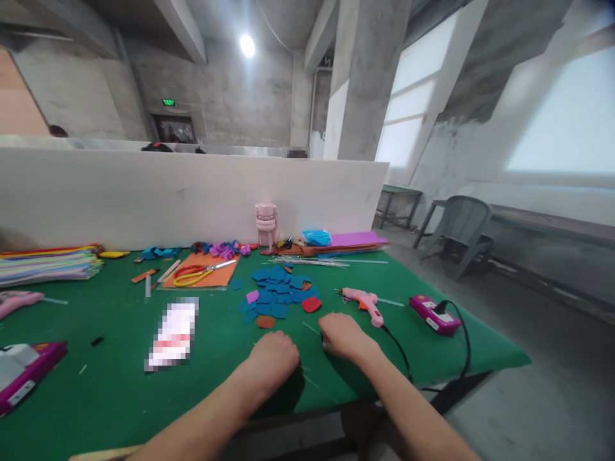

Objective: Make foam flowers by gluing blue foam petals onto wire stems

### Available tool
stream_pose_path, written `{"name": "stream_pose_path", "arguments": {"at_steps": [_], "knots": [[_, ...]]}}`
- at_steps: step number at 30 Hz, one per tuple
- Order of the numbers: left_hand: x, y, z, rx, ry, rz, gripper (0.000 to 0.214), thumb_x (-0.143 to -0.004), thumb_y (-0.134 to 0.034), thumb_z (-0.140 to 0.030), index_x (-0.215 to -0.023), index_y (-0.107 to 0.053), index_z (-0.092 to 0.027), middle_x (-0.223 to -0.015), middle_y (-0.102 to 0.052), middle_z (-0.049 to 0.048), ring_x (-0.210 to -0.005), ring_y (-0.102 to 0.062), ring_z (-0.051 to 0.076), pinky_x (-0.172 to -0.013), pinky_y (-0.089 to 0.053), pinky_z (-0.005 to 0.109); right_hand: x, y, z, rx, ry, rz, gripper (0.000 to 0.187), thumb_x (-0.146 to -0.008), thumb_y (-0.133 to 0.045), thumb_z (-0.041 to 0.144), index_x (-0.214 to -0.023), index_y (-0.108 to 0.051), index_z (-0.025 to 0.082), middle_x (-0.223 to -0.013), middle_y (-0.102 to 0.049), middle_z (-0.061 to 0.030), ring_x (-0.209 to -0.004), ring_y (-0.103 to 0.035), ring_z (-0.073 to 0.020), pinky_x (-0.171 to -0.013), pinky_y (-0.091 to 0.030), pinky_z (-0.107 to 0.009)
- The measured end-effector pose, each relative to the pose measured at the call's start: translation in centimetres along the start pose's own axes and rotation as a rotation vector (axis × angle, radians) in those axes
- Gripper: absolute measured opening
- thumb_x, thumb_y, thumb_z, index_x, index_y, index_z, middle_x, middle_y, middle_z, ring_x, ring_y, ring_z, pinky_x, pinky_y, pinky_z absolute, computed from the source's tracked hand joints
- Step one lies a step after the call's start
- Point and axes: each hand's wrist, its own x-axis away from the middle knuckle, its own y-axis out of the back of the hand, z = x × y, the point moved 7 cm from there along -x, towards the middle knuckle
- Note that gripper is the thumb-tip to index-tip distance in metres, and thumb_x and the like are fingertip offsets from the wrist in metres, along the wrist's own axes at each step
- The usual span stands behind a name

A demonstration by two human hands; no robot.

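My left hand (pixel 275 355) is closed in a fist low over the front part of the green table (pixel 230 378). To its right my right hand (pixel 342 334) is also closed, a short gap between them. Fingers curl under and away, so anything in either hand is hidden. Thin clear strands (pixel 310 328) show beside the hands. Just beyond lies a loose pile of blue cut pieces (pixel 276 291), with a red piece (pixel 311 304), a brown piece (pixel 265 321) and a pink piece (pixel 252 296) about it. A pink glue gun (pixel 364 301) rests right of my right hand.
A magenta power strip (pixel 435 315) with a plugged cord sits at the right. Yellow-handled scissors (pixel 204 272) lie on an orange sheet (pixel 225 276). Further left are pipe cleaners (pixel 52 266) and another power strip (pixel 36 374). A white partition (pixel 192 192) borders the back.
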Motion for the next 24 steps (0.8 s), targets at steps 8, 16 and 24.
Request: {"name": "stream_pose_path", "arguments": {"at_steps": [8, 16, 24], "knots": [[-0.1, 0.0, 0.6, 0.018, 0.022, 0.042, 0.021, -0.071, -0.049, 0.0, -0.079, -0.066, -0.009, -0.077, -0.067, 0.0149, -0.077, -0.063, 0.026, -0.056, -0.045, 0.029, -0.9, 0.8, -0.3, -0.272, 0.022, -0.164, 0.012, -0.071, -0.046, 0.014, -0.079, -0.053, 0.016, -0.074, -0.062, -0.0052, -0.067, -0.057, -0.0156, -0.055, -0.031, -0.023], [1.2, 0.7, 4.1, 0.013, 0.073, -0.164, 0.025, -0.075, -0.043, -0.007, -0.091, -0.057, -0.021, -0.071, -0.061, 0.0052, -0.066, -0.06, 0.019, -0.053, -0.04, 0.024, -3.0, -0.9, 0.6, -1.142, 0.024, -0.062, 0.012, -0.072, -0.047, 0.01, -0.08, -0.051, 0.018, -0.059, -0.059, 0.0032, -0.052, -0.057, -0.0097, -0.053, -0.043, -0.02], [1.2, 1.0, 4.6, 0.037, 0.048, -0.306, 0.01, -0.081, -0.046, -0.013, -0.081, -0.055, -0.018, -0.073, -0.058, 0.0036, -0.068, -0.058, 0.017, -0.057, -0.041, 0.024, -2.7, -2.1, 3.3, -1.504, -0.032, 0.142, 0.01, -0.072, -0.057, 0.018, -0.065, -0.051, 0.015, -0.053, -0.06, 0.0018, -0.048, -0.059, -0.0107, -0.049, -0.049, -0.022]]}}
